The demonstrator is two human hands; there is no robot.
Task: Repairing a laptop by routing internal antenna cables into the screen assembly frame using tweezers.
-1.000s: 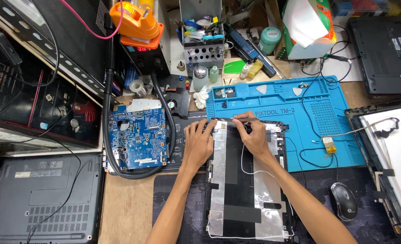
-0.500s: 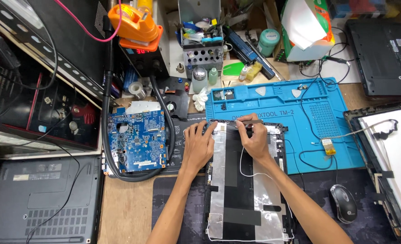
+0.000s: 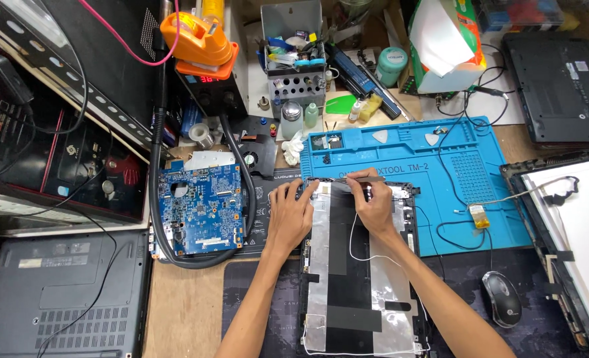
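A laptop screen panel [image 3: 361, 278] lies back-up in front of me, covered in silver foil with black tape strips and a thin white wire. My left hand [image 3: 291, 212] presses flat on its upper left corner. At the top edge, my right hand [image 3: 373, 199] pinches a pair of metal tweezers [image 3: 357, 179], their tips pointing left along the panel's top edge.
A blue silicone work mat [image 3: 467, 179] lies behind the panel. A blue circuit board [image 3: 198, 209] ringed by a black hose sits left. A closed laptop [image 3: 56, 292] is at lower left, a mouse [image 3: 502, 298] at right, a screen frame [image 3: 573, 232] at far right.
Both hands stay at the panel's top edge. The right hand and tweezers have shifted slightly along that edge.
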